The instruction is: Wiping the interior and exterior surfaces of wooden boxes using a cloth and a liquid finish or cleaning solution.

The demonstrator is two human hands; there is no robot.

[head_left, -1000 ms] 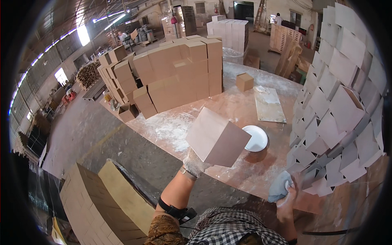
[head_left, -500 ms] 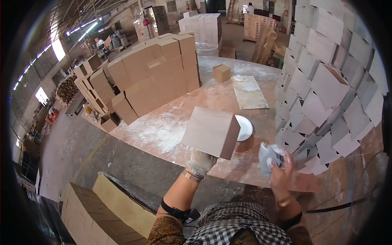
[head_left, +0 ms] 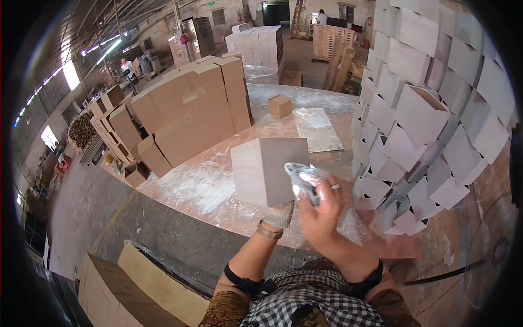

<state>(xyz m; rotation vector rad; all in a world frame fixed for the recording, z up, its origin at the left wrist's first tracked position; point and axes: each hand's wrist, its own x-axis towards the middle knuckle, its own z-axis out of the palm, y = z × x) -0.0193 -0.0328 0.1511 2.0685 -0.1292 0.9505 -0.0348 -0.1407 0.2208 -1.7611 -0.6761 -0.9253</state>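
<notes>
Gloved left hand (head_left: 280, 216), finger grip hidden, supports pale hollow-looking box (head_left: 249, 171) near twelve o'clock; right hand (head_left: 324, 201), clamped on grey cloth (head_left: 298, 173) at box's three o'clock, seemingly wipes, next stroke likely needing steadiness.

Checked garment (head_left: 283, 306), brown patterned sleeves (head_left: 226, 308), 2 black armbands (head_left: 235, 277), pale glove (head_left: 279, 216).

I have both forearms (head_left: 253, 252) angled inward: my gloved left hand (head_left: 279, 216) is held up, its fingers hidden from me; my bare right hand (head_left: 323, 204) pinches just beside it.
</notes>
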